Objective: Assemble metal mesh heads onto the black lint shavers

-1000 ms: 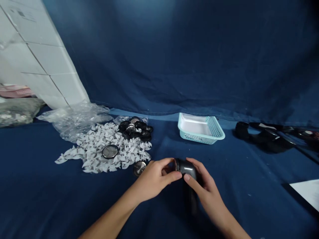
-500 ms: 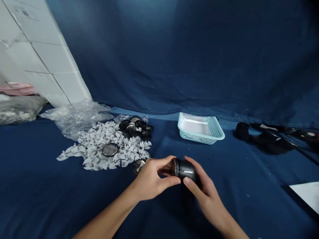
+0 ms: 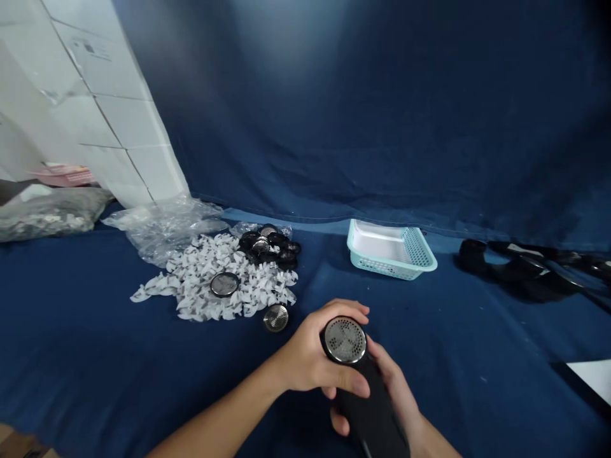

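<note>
A black fabric shaver [image 3: 365,404] is held at the front of the table, its round perforated metal head [image 3: 345,340] facing up toward me. My left hand [image 3: 315,356] wraps around the head end, thumb lying across the body just below the metal disc. From the right side, my right hand [image 3: 394,385] grips the body, with its fingertips showing on the left edge. Left of the hands lies a loose perforated disc [image 3: 275,317], and behind it spreads a pile of small grey-white plastic pieces [image 3: 205,273] with another round disc [image 3: 224,284] on top.
Several black-rimmed shaver heads [image 3: 272,245] are heaped behind the pile, beside clear plastic bags [image 3: 167,222]. A light-blue basket [image 3: 391,267] stands at the back. Black parts with cables [image 3: 520,267] lie at right, near a white sheet [image 3: 592,378]. White boxes [image 3: 124,121] rise at back left.
The shaver has turned from lying sideways to having its perforated head face me. My left hand has shifted from the transparent end piece to around the head. The view has moved slightly.
</note>
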{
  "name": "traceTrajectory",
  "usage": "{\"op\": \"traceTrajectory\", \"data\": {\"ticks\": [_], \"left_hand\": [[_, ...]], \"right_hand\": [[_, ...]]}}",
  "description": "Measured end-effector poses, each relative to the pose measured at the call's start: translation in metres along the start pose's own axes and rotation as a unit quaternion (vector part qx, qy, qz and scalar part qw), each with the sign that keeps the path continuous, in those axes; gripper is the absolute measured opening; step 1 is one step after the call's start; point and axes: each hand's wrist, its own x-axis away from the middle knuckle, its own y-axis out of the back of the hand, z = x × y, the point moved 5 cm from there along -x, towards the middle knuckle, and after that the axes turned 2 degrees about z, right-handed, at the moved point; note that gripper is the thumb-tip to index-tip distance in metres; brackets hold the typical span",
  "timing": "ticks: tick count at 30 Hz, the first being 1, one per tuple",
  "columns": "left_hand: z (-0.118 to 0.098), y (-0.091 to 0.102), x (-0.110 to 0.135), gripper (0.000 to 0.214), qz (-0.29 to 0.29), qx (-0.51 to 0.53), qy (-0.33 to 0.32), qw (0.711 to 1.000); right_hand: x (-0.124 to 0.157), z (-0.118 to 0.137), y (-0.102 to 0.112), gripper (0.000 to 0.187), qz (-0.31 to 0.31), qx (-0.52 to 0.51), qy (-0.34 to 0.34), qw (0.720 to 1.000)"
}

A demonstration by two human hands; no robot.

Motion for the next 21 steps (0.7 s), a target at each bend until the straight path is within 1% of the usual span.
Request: {"op": "traceTrajectory", "data": {"ticks": [2,3,4,6,7,9,11,14,18,19,21], "left_hand": [[0.001,0.001,-0.001,0.063,0.011,0.036,0.016,0.999],[0.002,0.001,-0.001,0.062,0.016,0.052,0.033,0.998],[0.004,0.001,-0.001,0.063,0.021,0.065,0.056,0.996],[0.006,0.002,0.0,0.068,0.033,0.074,0.086,0.993],[0.005,0.002,0.0,0.068,0.043,0.07,0.085,0.993],[0.0,0.002,0.0,0.064,0.064,0.055,0.055,0.995],[-0.005,0.002,0.0,0.059,0.082,0.044,0.017,0.995],[-0.01,0.002,0.0,0.059,0.1,0.043,-0.008,0.994],[-0.007,0.001,0.001,0.056,0.126,0.042,-0.002,0.991],[-0.005,0.001,0.001,0.057,0.133,0.045,0.001,0.99],[-0.002,0.001,0.0,0.058,0.144,0.054,0.0,0.988]], "right_hand": [[-0.003,-0.005,-0.003,0.066,-0.008,0.026,0.007,1.0],[-0.005,-0.005,-0.003,0.065,-0.017,0.047,0.021,0.999],[-0.006,-0.003,-0.003,0.064,-0.024,0.072,0.042,0.996],[-0.007,0.005,0.001,0.06,-0.042,0.137,0.104,0.984],[-0.007,0.011,0.003,0.058,-0.053,0.173,0.14,0.974],[-0.005,0.022,0.008,0.052,-0.071,0.227,0.204,0.95],[-0.003,0.027,0.013,0.049,-0.079,0.247,0.228,0.938],[0.0,0.024,0.021,0.05,-0.084,0.244,0.214,0.942],[0.002,0.016,0.027,0.046,-0.085,0.231,0.193,0.95],[0.002,0.013,0.028,0.046,-0.08,0.214,0.178,0.957],[0.0,0.007,0.028,0.051,-0.059,0.142,0.127,0.98]]}}
